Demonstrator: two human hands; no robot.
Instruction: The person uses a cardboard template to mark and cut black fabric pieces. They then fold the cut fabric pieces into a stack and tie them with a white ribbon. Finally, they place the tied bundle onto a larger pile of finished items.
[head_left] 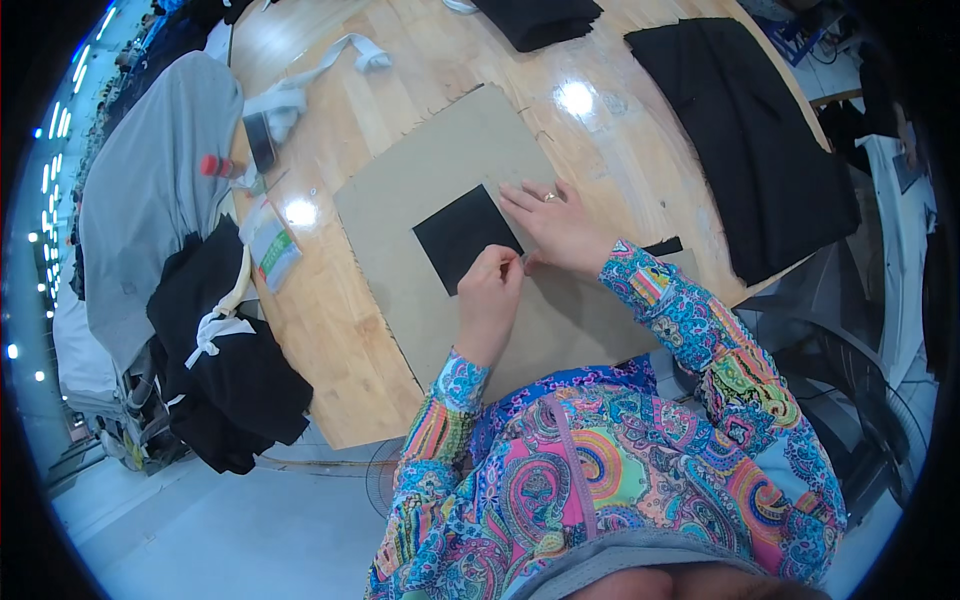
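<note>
A black square piece of cloth lies turned at an angle on a larger tan fabric panel on the wooden table. My left hand is closed at the square's near right corner, its thumb and forefinger pinched together. What sits between those fingertips is too small to make out. Just beside it, my right hand rests on the tan panel with fingers stretched toward the square's right edge. Its thumb comes close to the left fingertips. A ring shows on one right finger.
Folded black cloth covers the table's right side, and another black pile sits at the far edge. To the left are a white strip, a dark phone-like object, a plastic packet, grey cloth and black garments.
</note>
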